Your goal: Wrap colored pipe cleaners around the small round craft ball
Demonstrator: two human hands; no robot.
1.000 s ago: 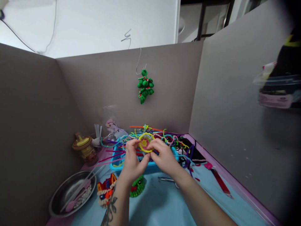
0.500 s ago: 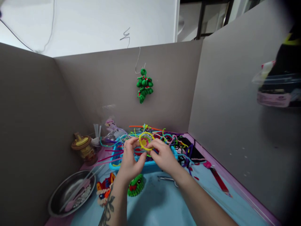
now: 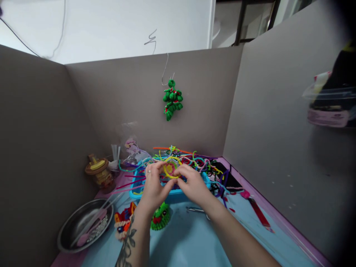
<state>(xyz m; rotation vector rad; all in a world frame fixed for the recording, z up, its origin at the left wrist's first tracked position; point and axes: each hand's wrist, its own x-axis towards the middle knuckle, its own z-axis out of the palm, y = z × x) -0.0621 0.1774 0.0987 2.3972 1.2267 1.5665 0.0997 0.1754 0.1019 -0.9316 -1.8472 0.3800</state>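
Observation:
Both of my hands are raised over the front of a blue basket (image 3: 178, 192) heaped with coloured pipe cleaners. Between them is a round pipe-cleaner piece (image 3: 170, 169) with a yellow outer ring and a pink, green and yellow middle. My left hand (image 3: 154, 187), with a ring on one finger, grips its left side and lower edge between fingers and thumb. The right side is pinched by my right hand (image 3: 194, 184). Below the hands, a green fuzzy figure (image 3: 160, 218) with eyes and a red mouth sits on the blue mat.
Pliers (image 3: 196, 209) lie near my right forearm. A metal bowl (image 3: 65, 231) holding pink-handled tools and small white beads stands at left, beside an orange-and-blue fuzzy figure (image 3: 122, 222) and a lidded cup (image 3: 100, 174). A green ornament (image 3: 172, 98) hangs on the back panel.
The round piece has tipped and sunk slightly, and my left thumb has come in closer to its lower edge and my right fingers. The view has shifted a little.

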